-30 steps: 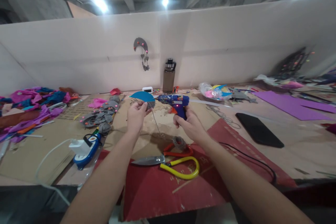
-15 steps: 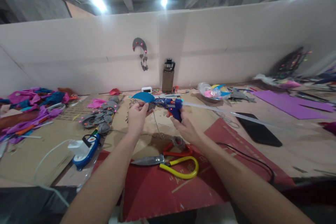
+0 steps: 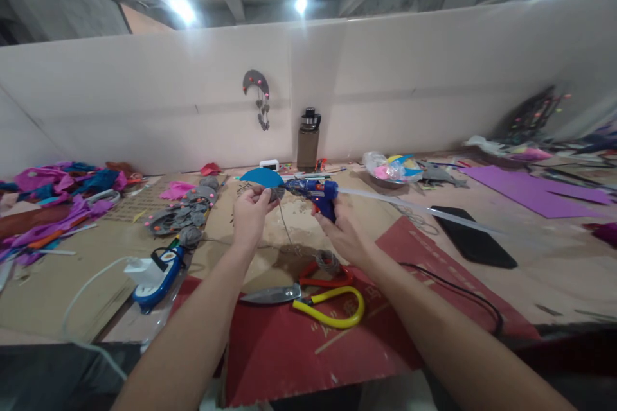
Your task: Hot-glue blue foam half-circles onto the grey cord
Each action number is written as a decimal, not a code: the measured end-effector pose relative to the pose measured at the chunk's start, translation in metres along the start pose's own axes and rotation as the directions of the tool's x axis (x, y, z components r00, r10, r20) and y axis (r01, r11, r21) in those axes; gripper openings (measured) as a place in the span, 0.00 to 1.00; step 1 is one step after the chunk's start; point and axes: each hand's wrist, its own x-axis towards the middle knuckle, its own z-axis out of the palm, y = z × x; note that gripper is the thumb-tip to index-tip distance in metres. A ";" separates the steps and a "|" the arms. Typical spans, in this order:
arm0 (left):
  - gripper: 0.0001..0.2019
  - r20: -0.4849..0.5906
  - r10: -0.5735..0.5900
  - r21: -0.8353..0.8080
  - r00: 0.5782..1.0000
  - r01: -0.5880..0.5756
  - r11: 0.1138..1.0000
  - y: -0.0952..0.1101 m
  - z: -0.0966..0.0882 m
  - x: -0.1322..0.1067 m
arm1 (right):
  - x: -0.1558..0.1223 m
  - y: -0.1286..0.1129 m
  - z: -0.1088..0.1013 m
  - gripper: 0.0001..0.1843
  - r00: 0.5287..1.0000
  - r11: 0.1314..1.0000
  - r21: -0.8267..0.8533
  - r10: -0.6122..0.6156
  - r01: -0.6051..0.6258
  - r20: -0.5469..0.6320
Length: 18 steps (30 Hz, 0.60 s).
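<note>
My right hand [image 3: 344,225] is wrapped round the handle of a blue glue gun [image 3: 322,194], with a long clear glue stick [image 3: 409,202] jutting from its back. The gun's nozzle points left and meets the edge of a blue felt piece [image 3: 263,178]. Between thumb and fingers, my left hand [image 3: 250,212] pinches that felt, together with a grey piece under it. A thin grey cord [image 3: 285,221] dangles from there to the board. Scissors [image 3: 332,308] with red and yellow handles lie below my hands, beside a small grey coil of cord [image 3: 328,261].
A blue power strip [image 3: 159,282] sits at left near grey pinned felt shapes [image 3: 180,212]. Behind stands a bottle [image 3: 308,141]. To the right are a black phone [image 3: 472,236], purple felt [image 3: 530,192] and a bowl of scraps [image 3: 388,173]. Red card [image 3: 308,366] covers the front.
Both hands hold nearly the same place. The glue gun and the blue felt have shifted only very slightly, with the nozzle still at the felt's edge.
</note>
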 end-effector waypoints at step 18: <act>0.13 -0.001 0.049 0.005 0.999 -0.049 0.999 -0.001 -0.003 0.002 | 0.001 0.001 -0.004 0.09 0.999 1.000 -0.016 0.012 -0.012 -0.043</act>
